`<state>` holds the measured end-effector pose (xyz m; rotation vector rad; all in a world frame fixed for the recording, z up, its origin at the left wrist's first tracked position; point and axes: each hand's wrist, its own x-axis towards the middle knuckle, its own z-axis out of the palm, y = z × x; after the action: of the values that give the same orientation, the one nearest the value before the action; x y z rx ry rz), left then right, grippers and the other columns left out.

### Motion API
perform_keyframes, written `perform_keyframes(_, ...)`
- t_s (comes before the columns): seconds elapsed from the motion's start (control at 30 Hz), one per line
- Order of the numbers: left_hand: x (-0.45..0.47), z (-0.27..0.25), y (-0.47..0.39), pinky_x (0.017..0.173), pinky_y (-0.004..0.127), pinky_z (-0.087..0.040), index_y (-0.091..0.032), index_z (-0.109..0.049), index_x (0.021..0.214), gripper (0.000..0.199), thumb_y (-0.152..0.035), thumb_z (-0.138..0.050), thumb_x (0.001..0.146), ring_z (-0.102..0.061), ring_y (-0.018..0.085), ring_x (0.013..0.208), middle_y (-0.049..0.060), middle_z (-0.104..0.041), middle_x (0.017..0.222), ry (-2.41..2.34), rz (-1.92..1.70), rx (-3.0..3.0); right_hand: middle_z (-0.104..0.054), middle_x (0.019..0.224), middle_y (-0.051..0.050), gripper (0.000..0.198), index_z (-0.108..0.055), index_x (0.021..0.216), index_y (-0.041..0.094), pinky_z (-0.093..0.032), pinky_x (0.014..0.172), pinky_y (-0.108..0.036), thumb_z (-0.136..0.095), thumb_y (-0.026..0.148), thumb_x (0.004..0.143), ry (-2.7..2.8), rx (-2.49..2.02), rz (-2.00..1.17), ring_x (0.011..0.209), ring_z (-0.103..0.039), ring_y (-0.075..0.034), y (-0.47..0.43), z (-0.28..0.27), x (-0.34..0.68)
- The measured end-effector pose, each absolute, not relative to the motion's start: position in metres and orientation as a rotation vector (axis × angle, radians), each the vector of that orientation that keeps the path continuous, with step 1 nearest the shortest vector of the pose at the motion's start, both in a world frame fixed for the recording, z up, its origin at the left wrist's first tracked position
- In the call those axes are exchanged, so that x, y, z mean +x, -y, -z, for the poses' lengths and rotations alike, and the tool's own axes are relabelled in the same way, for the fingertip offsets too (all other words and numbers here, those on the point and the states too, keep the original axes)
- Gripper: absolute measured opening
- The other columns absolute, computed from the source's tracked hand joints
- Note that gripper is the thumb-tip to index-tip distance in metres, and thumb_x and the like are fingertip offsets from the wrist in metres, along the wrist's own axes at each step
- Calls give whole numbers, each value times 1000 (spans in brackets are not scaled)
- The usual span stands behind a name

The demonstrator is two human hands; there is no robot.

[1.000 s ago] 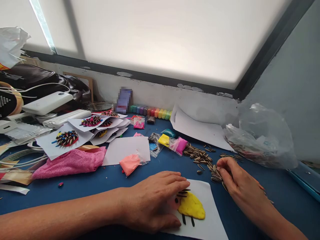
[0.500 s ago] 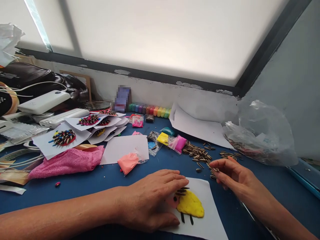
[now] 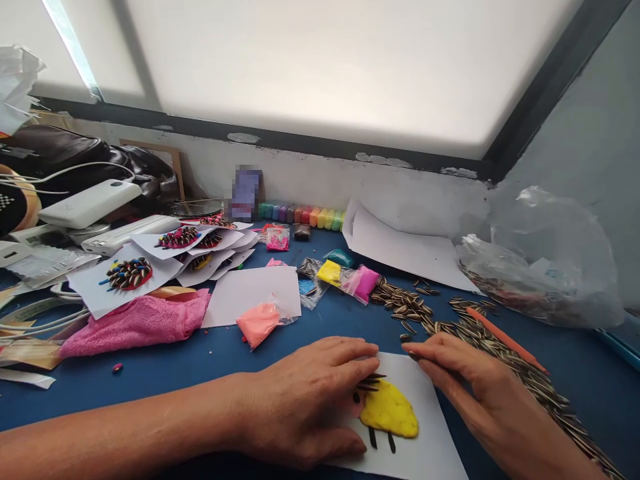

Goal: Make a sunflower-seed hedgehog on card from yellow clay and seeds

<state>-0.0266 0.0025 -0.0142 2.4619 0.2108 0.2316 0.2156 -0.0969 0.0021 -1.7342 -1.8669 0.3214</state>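
My left hand (image 3: 310,400) lies over the left part of a white paper sheet (image 3: 425,457), fingers stretched and thumb apart. Beside its fingers is a flat yellow clay shape (image 3: 390,410) with several dark seeds (image 3: 371,383) along its upper left edge. Two dark seeds sit below it like legs, and a pink clay part with a dark spot is partly hidden by the hand. My right hand (image 3: 480,387) pinches a sunflower seed (image 3: 414,356) between thumb and forefinger, over the sheet's upper right corner. Loose sunflower seeds (image 3: 543,393) lie behind and beside this hand.
An orange stick (image 3: 507,340) rests on the seeds. Farther back are clay packets (image 3: 364,283), a clear plastic bag (image 3: 550,267) and white sheets (image 3: 415,253). To the left lie a pink cloth (image 3: 140,320), seed-covered clay pictures (image 3: 127,275) and a white power bank (image 3: 90,202).
My right hand has moved left from the seed pile to the sheet's corner with the seed pinched. More of the pile and the orange stick now show. My left hand stays on the sheet.
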Motion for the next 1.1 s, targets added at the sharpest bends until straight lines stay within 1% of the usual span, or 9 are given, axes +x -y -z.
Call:
perform_keyframes(0.07,-27,14,-2,121,39,-29,0,-44,146,80,-29,-80,80,-36,30,145,21,-39,155,-204,-236,2471,-75,88,-1,21,-75,92,29,-59,70,-26,-54,33,92,1902,-1733,-319,80,-72,-16,98,0,212)
perform_keyframes(0.17,-27,14,-2,121,38,-29,0,-45,145,79,-30,-80,81,-36,30,145,20,-40,154,-199,-252,2474,-73,79,3,19,-72,87,29,-57,59,-22,-54,29,92,1931,-1743,-320,67,-69,-12,100,4,208)
perform_keyframes(0.23,-28,14,-2,121,38,-28,0,-45,145,79,-30,-80,81,-36,30,145,20,-41,154,-193,-269,2470,-71,74,4,17,-71,85,28,-55,55,-20,-55,27,92,1962,-1737,-335,62,-67,-11,102,6,206)
perform_keyframes(0.43,-28,16,-2,123,37,-24,1,-44,145,78,-29,-79,82,-37,29,145,21,-44,152,-146,-298,2455,-73,86,2,19,-73,98,29,-57,63,-20,-54,26,94,2010,-1718,-334,73,-71,-11,101,12,208)
perform_keyframes(0.57,-28,18,-3,123,39,-23,0,-42,147,79,-29,-78,83,-35,29,146,19,-44,152,-142,-300,2438,-73,84,3,19,-73,103,28,-56,62,-18,-56,27,94,1980,-1719,-327,69,-69,-10,100,15,206)
perform_keyframes(0.73,-28,19,-3,123,39,-23,-1,-42,147,78,-30,-78,83,-35,29,146,19,-45,152,-149,-301,2429,-73,81,4,16,-73,98,28,-55,60,-17,-57,27,94,1950,-1726,-343,65,-68,-9,102,15,201)
perform_keyframes(0.9,-27,17,-3,123,39,-23,-3,-44,146,77,-29,-79,83,-37,28,145,19,-45,152,-149,-300,2433,-72,78,3,18,-73,97,27,-55,58,-19,-56,26,93,1938,-1736,-370,62,-67,-10,103,14,198)
perform_keyframes(1.1,-27,16,-3,122,42,-26,-7,-44,146,76,-27,-79,82,-38,29,144,18,-47,150,-144,-303,2426,-73,83,0,21,-73,97,25,-56,62,-22,-51,27,95,1951,-1735,-461,69,-69,-13,101,15,197)
